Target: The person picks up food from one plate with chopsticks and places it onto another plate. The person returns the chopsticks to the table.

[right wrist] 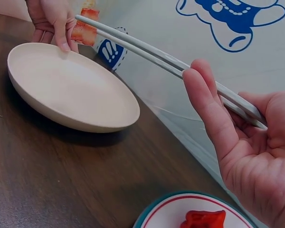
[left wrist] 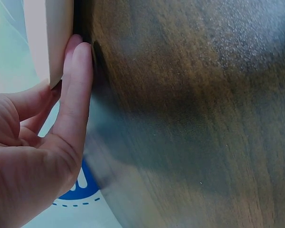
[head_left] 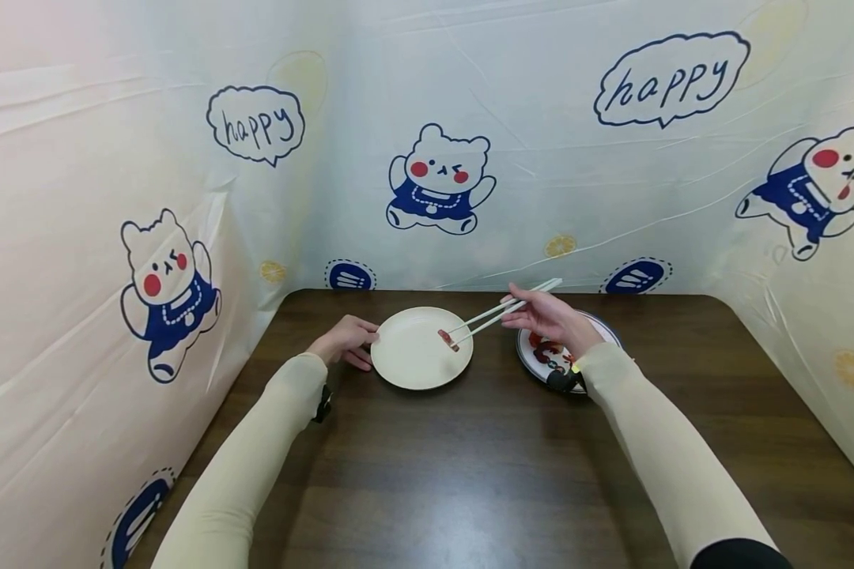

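My left hand point(head_left: 345, 341) pinches the left rim of a round cream plate point(head_left: 414, 359), thumb above and fingers beneath, as the left wrist view shows. This plate point(right wrist: 71, 90) looks bare and slightly tilted in the right wrist view. My right hand point(head_left: 546, 318) holds a pair of pale chopsticks point(head_left: 487, 325) pointing left. Their tips grip a small red-and-white layered piece of food, like a bacon strip point(right wrist: 84, 33), over the cream plate in the head view. Under my right wrist is a blue-rimmed white plate point(head_left: 530, 362) with red and dark pieces, partly hidden by the hand.
Both plates are on a dark brown wooden table point(head_left: 427, 466). A pale curtain point(head_left: 541, 182) printed with bears and the word "happy" hangs behind and along both sides. A red piece point(right wrist: 204, 219) lies on the rimmed plate near my right hand.
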A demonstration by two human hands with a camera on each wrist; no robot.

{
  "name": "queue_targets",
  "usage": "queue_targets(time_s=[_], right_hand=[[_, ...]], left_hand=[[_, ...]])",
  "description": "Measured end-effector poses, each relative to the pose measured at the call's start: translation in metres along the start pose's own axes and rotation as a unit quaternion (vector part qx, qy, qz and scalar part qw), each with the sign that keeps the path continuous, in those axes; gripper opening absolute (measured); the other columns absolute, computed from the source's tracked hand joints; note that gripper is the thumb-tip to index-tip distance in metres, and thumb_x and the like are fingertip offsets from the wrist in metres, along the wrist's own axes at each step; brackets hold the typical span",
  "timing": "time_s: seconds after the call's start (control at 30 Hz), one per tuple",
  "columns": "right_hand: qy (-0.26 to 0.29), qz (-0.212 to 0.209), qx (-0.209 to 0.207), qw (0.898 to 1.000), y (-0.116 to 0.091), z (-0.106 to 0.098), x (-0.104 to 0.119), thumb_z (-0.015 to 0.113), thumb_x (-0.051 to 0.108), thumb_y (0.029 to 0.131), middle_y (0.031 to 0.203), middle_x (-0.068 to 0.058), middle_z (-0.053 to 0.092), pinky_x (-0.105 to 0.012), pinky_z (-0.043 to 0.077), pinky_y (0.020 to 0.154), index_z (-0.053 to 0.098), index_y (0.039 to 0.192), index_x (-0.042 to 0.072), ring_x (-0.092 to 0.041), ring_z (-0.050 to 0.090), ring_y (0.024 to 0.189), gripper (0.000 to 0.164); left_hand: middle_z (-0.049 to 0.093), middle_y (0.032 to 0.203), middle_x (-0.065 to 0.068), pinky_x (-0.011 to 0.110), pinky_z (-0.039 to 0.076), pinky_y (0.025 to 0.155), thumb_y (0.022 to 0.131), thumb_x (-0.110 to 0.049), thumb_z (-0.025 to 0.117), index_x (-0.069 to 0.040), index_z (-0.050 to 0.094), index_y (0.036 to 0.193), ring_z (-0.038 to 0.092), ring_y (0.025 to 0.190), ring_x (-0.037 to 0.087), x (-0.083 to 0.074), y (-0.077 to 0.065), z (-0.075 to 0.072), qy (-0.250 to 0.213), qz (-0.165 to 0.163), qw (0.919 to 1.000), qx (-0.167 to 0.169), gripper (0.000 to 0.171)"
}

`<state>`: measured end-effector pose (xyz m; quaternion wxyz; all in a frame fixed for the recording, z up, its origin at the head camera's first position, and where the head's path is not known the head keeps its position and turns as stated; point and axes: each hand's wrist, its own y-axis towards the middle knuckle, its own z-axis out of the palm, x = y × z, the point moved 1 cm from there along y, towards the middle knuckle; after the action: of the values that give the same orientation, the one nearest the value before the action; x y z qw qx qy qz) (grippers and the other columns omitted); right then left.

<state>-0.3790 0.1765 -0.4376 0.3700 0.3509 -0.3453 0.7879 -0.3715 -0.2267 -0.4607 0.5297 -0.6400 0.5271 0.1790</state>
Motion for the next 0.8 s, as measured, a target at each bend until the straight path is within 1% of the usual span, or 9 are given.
queue_targets(time_s=[0.2, 0.4, 0.53, 0.67, 0.8], right_hand=[[-0.007, -0.013, -0.002, 1.000, 0.005, 0.004, -0.007, 0.040, 0.025, 0.116, 0.080, -0.019, 0.073, -0.034, 0.066, 0.075, 0.065, 0.102, -0.006, -0.025, 0.077, 0.071, 0.042], [-0.021, -0.032, -0.022, 0.999, 0.011, 0.008, -0.015, 0.042, 0.024, 0.116, 0.082, -0.019, 0.073, -0.035, 0.066, 0.075, 0.063, 0.104, -0.007, -0.025, 0.077, 0.071, 0.040], [-0.035, -0.034, -0.028, 0.998, 0.015, 0.012, -0.022, 0.043, 0.025, 0.116, 0.084, -0.020, 0.073, -0.035, 0.066, 0.075, 0.061, 0.108, -0.009, -0.025, 0.077, 0.072, 0.039], [-0.043, -0.034, -0.034, 0.998, 0.019, 0.016, -0.028, 0.043, 0.026, 0.116, 0.085, -0.020, 0.074, -0.035, 0.066, 0.076, 0.059, 0.111, -0.011, -0.025, 0.077, 0.073, 0.040], [-0.040, -0.037, -0.045, 0.997, 0.022, 0.021, -0.032, 0.044, 0.025, 0.116, 0.083, -0.019, 0.074, -0.035, 0.067, 0.074, 0.058, 0.113, -0.013, -0.024, 0.077, 0.071, 0.040]], left_hand=[[0.058, 0.138, 0.026, 0.042, 0.067, 0.072, 0.110, -0.011, 0.057, -0.001, 0.056, 0.151, 0.075, 0.075, 0.026, 0.001, 0.002, 0.000, -0.003, 0.000, 1.0000, 0.002, 0.042], [0.058, 0.138, 0.026, 0.042, 0.067, 0.072, 0.110, -0.010, 0.056, -0.001, 0.056, 0.151, 0.075, 0.075, 0.026, 0.000, 0.002, -0.001, -0.003, 0.002, 1.0000, 0.002, 0.042], [0.059, 0.137, 0.026, 0.043, 0.067, 0.072, 0.110, -0.010, 0.056, -0.001, 0.056, 0.151, 0.075, 0.075, 0.026, 0.000, 0.001, -0.001, -0.004, 0.002, 1.0000, 0.000, 0.042], [0.060, 0.134, 0.026, 0.042, 0.067, 0.071, 0.110, -0.010, 0.056, -0.001, 0.056, 0.150, 0.074, 0.073, 0.025, 0.000, -0.001, -0.001, -0.004, 0.001, 1.0000, -0.001, 0.042], [0.064, 0.125, 0.025, 0.042, 0.067, 0.070, 0.110, -0.010, 0.056, 0.000, 0.056, 0.150, 0.074, 0.070, 0.023, 0.001, -0.001, -0.001, -0.006, 0.003, 1.0000, 0.003, 0.042]])
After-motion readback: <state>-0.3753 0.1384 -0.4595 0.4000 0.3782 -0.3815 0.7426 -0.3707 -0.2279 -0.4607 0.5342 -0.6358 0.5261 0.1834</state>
